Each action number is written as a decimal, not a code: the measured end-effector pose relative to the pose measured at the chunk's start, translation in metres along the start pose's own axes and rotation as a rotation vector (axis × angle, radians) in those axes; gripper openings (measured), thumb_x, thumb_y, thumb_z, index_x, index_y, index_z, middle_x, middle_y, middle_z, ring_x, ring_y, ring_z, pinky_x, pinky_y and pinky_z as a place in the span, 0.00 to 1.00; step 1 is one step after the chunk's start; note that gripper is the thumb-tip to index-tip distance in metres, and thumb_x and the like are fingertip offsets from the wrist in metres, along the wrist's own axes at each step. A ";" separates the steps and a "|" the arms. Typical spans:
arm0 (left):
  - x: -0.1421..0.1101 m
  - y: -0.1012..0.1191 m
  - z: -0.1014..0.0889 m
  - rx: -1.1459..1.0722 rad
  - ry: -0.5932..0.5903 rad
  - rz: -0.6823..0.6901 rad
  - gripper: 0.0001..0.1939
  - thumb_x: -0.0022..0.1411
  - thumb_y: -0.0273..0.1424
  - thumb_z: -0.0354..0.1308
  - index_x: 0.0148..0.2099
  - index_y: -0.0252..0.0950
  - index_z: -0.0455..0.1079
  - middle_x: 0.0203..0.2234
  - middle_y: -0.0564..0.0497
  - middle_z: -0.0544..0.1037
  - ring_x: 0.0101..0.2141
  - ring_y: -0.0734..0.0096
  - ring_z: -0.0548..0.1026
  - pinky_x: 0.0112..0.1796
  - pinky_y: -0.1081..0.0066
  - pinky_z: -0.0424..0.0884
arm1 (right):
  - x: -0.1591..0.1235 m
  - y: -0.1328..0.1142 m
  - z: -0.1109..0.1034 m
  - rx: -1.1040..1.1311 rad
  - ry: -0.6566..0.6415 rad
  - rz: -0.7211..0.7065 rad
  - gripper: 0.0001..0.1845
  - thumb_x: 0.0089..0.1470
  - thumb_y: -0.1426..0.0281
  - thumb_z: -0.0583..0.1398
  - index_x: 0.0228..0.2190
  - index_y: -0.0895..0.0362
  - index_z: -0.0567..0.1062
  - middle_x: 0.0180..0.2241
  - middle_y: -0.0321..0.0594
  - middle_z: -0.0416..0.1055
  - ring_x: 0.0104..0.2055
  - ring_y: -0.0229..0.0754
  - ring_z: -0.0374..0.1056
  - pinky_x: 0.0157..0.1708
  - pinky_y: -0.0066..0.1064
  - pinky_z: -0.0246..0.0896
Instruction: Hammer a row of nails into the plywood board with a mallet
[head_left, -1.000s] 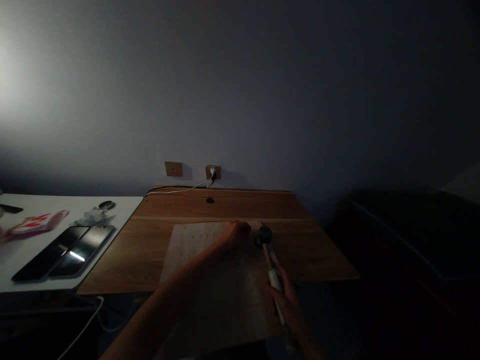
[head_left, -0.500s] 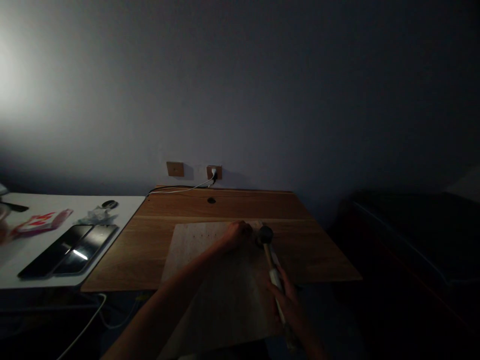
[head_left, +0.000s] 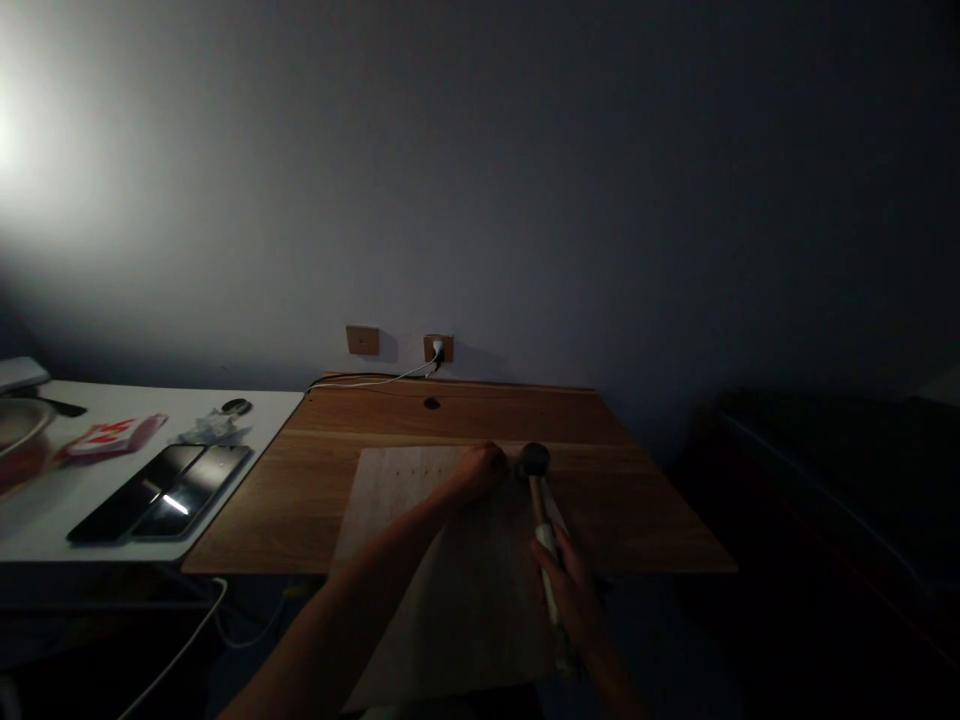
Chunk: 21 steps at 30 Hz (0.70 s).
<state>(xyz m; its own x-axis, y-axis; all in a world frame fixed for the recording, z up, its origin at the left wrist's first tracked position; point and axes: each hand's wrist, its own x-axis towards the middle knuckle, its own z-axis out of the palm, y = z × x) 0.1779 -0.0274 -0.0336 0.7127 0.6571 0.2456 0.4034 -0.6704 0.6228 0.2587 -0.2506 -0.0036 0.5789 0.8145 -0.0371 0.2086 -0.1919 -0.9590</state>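
My left hand [head_left: 481, 472] rests on the far part of a pale wooden board [head_left: 442, 620], its fingers closed; whatever they pinch is hidden. A row of several small dark marks [head_left: 412, 472] runs along the board to the left of this hand. Wrapped around the pale grip of a hammer [head_left: 534, 462] is my right hand [head_left: 566, 580]. The hammer has a rounded dark head and points away from me, with that head just right of my left fingers. I cannot tell whether the head touches the board.
The board lies on a wooden desk [head_left: 637, 500] and overhangs its front edge. On a white table [head_left: 45, 535] at left are two dark phone-like slabs [head_left: 161, 495], a red-and-white packet [head_left: 112, 437] and a crumpled clear bag [head_left: 214, 428]. A white plug [head_left: 437, 347] sits in the wall.
The view has shifted slightly, so the desk and table appear farther right. The hammer's head sits a little higher in the picture, still beside my left hand. Both hands keep their grips.
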 end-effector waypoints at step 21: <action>0.008 -0.009 0.003 -0.010 0.021 0.054 0.09 0.57 0.25 0.62 0.40 0.34 0.81 0.41 0.45 0.79 0.40 0.64 0.76 0.45 0.69 0.70 | 0.009 0.006 0.010 0.119 -0.027 0.036 0.34 0.46 0.46 0.63 0.48 0.55 0.75 0.27 0.38 0.75 0.26 0.43 0.71 0.22 0.29 0.64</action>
<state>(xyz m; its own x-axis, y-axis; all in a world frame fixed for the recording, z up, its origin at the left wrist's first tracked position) 0.1817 -0.0174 -0.0397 0.7213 0.6269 0.2946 0.3589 -0.7020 0.6152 0.2572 -0.2392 -0.0121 0.5623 0.8233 -0.0779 0.0919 -0.1558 -0.9835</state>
